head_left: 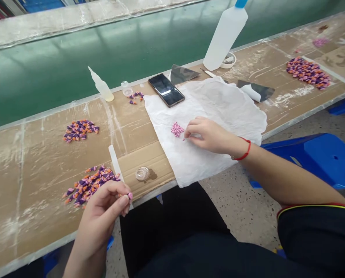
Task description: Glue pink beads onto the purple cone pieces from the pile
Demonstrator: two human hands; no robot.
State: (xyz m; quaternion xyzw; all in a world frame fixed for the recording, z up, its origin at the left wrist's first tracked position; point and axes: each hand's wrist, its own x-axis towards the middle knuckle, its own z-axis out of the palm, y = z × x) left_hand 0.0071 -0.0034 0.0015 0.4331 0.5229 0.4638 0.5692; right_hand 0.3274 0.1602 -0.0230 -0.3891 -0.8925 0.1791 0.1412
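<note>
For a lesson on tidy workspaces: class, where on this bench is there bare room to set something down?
Bare cardboard lies left of the upper pile and lower pile, and between the white paper and right pile. Crowded: around the phone, dark sheets and big bottle.

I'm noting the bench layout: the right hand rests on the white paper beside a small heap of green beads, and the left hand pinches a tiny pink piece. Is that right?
Not quite. The head view shows that the beads beside the right hand on the white paper are pink, not green. The left hand does pinch a tiny pink piece.
</note>
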